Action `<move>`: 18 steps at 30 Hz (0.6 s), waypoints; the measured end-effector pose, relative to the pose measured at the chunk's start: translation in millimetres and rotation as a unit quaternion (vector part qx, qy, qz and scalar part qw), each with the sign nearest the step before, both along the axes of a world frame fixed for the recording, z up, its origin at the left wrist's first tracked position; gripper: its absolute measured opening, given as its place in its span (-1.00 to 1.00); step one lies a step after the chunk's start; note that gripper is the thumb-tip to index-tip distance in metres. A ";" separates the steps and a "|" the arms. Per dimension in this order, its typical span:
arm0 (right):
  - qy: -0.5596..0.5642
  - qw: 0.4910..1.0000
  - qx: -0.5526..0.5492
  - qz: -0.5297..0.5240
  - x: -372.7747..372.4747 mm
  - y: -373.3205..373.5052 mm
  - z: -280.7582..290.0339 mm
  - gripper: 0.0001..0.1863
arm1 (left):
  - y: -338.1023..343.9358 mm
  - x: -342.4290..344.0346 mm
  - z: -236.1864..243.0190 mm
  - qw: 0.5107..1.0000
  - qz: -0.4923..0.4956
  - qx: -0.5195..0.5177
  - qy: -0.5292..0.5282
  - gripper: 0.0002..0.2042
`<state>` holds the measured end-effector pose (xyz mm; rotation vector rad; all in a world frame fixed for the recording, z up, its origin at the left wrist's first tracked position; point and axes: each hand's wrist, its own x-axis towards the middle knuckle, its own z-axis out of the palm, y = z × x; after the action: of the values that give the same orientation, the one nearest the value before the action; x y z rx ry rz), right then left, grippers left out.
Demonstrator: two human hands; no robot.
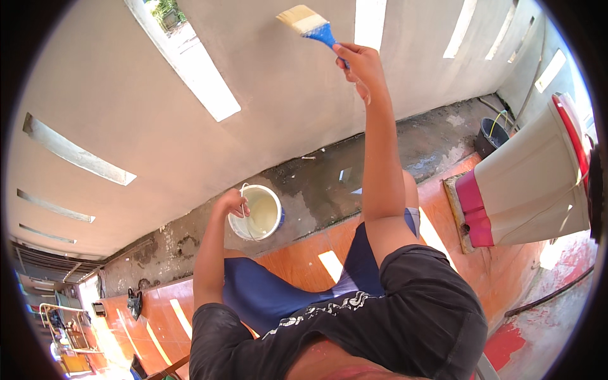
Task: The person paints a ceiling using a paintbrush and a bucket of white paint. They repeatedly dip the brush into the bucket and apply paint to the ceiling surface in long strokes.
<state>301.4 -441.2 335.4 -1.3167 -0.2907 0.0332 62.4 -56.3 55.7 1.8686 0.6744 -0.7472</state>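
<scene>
My right hand [360, 66] is raised against the backdrop of the plastered wall [278, 95], its fingers wrapped round the blue handle of a wide paintbrush [311, 25]. The pale bristles point up and left; whether they touch the wall I cannot tell. Lower down, my left hand [234, 204] grips the thin handle of a white bucket [265, 215]. Some pale, whitish liquid shows inside the bucket. It hangs or rests over the wet strip of ground at the wall's foot; which of the two is unclear.
Narrow upright openings [190, 63] pierce the wall. Orange tiles [297, 256] border the wet dark ground [316, 183]. At right stand a large beige tub [525, 177] with a pink base and a black bucket [491, 136]. A black bag [134, 304] lies at left.
</scene>
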 end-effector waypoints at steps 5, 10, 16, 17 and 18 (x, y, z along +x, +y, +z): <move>-0.067 0.992 -0.019 -0.107 43.7 -55.6 1.8 -0.64 | -8.6 2.2 1.5 0.999 0.036 -0.006 -0.006 -0.82; -0.064 0.990 -0.048 -0.118 77.6 -57.3 -71.4 -0.71 | -9.8 2.9 23.4 0.997 0.076 0.000 -0.032 -0.79; 0.129 0.977 -0.147 -0.091 64.7 -56.9 -168.2 -0.76 | -25.3 1.3 55.4 0.994 0.082 -0.012 -0.072 -0.78; 0.160 0.960 -0.209 -0.099 62.8 -62.0 -165.0 -0.78 | -28.9 0.5 64.6 0.993 0.088 -0.025 -0.079 -0.78; 0.173 0.964 -0.193 -0.069 62.8 -66.7 -152.8 -0.79 | -35.6 -2.3 73.5 0.991 0.100 -0.031 -0.085 -0.78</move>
<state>364.2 -507.9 182.6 -1.6846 0.1132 0.2088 60.1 -91.9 129.2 1.7538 0.7086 -0.4698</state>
